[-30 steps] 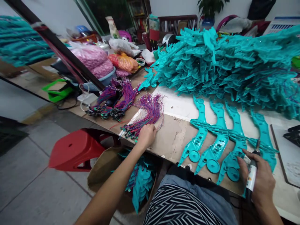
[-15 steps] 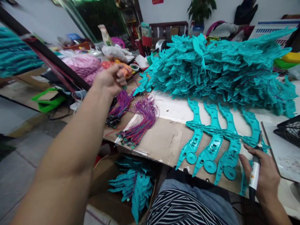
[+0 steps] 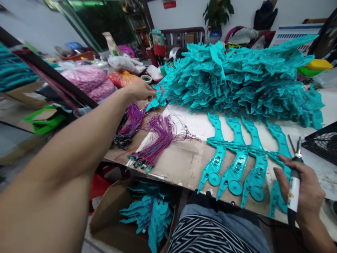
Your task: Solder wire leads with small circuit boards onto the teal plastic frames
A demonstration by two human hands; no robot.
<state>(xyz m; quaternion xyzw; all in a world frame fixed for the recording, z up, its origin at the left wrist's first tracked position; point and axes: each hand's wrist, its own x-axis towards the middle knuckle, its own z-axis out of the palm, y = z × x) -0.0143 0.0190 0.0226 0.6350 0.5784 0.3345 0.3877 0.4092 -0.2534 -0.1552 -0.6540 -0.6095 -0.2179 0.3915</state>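
the fingertips of the left hand (image 3: 140, 90) are blurred, and whether anything is pinched there cannot be told. the left wire bundle (image 3: 133, 119) is partly covered by the left arm (image 3: 79, 147), which is cut off by the left edge. the rightmost teal part (image 3: 279, 136) is partly hidden by the right hand (image 3: 309, 189). markings on the soldering iron (image 3: 293, 195) are too small to be read.

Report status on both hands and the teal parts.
Right hand holding soldering iron. Left hand near teal pile, grip unclear. Four teal parts lined up; wires to their left.
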